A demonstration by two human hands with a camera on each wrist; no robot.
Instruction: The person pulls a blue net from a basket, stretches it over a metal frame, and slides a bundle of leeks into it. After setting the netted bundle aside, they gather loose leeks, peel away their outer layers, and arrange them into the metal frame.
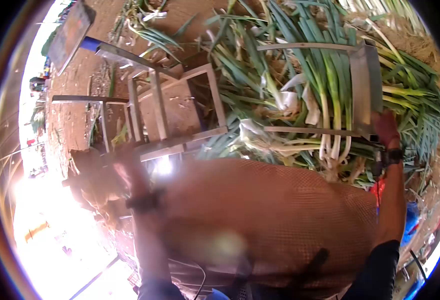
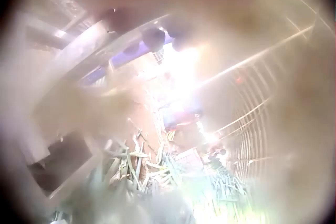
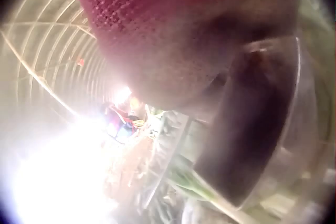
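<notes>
At the lower left of the head view my left hand (image 1: 130, 172), blurred, lies at the near bar of a metal rack (image 1: 160, 107). Its fingertips (image 2: 154, 39) curl over a pale bar in the left wrist view. On the right, my right hand (image 1: 387, 129), in a dark red glove (image 3: 152, 35), grips the near corner of a metal bracket (image 1: 365, 90) with two long arms. The bracket's dark plate (image 3: 252, 124) fills much of the right wrist view. Green onions (image 1: 325, 75) lie between and under the bracket's arms, roots toward me.
Loose onions and leaves (image 1: 240, 70) spread beside the rack; more onions (image 1: 415, 95) lie beyond the bracket. A brown mesh cloth (image 1: 280, 200) covers my lap. A flat plate (image 1: 70, 37) stands up at the rack's far left. Blue plastic (image 1: 411, 222) lies at the right.
</notes>
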